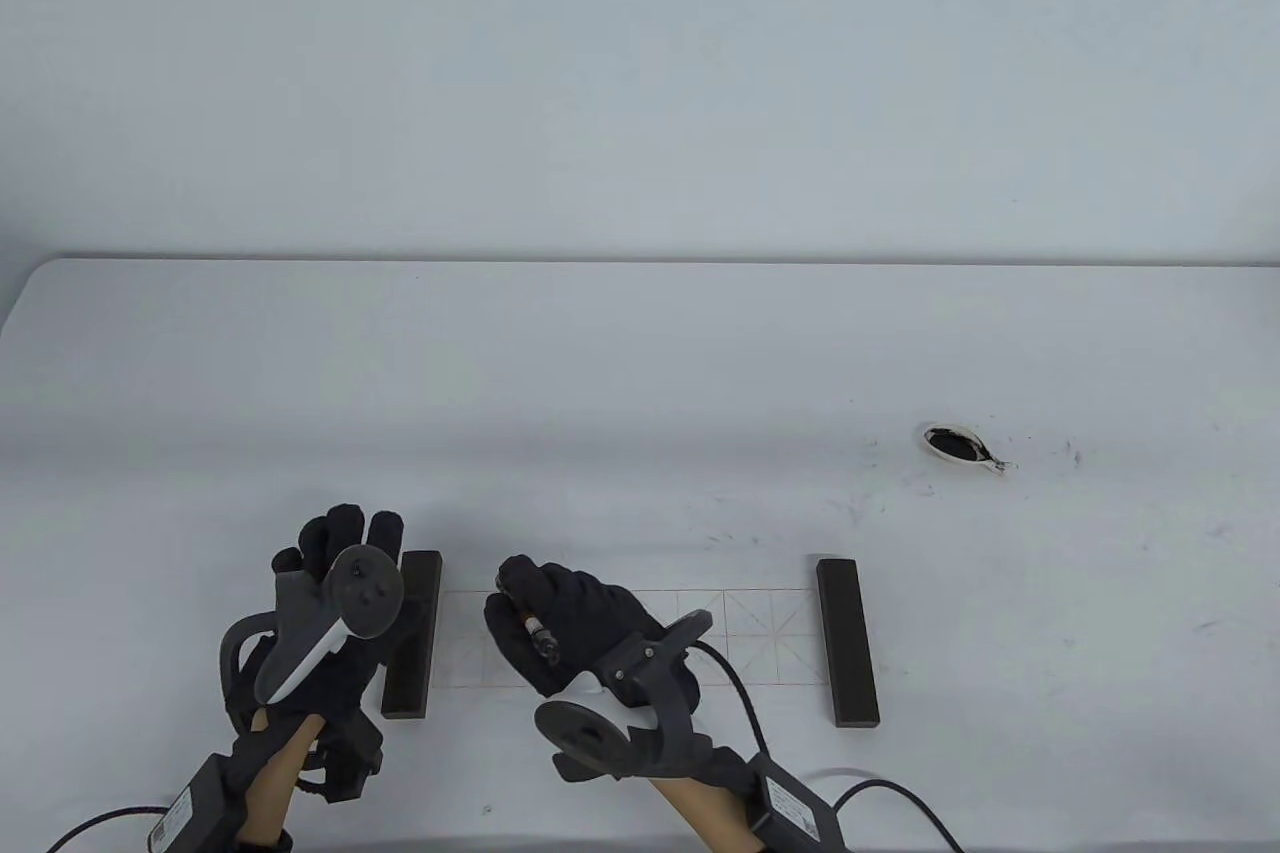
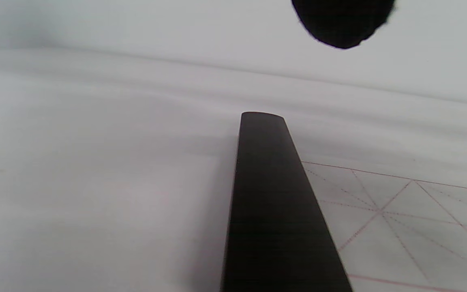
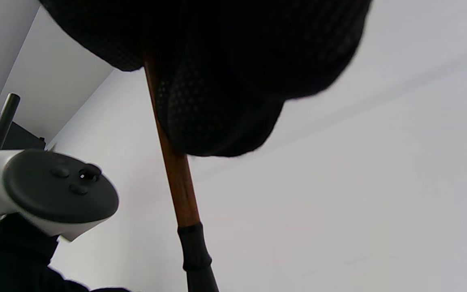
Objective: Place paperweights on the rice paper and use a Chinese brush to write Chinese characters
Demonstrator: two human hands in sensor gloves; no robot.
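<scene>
White surface [image 1: 640,373] carrying the gridded rice paper [image 1: 760,628], pinned at each end by a dark paperweight, left [image 1: 414,635] and right [image 1: 847,643], with an ink dish [image 1: 960,446] well apart at far right. The right hand [image 1: 565,628] has its fingers curled round the brush [image 3: 176,182] over the paper's left part, while the left hand [image 1: 335,613] rests fingers extended beside the left paperweight, holding nothing. Likely risks: a loaded tip dripping or smearing, or the thin sheet creeping if a weight is nudged; no legible writing or brand is visible.
</scene>
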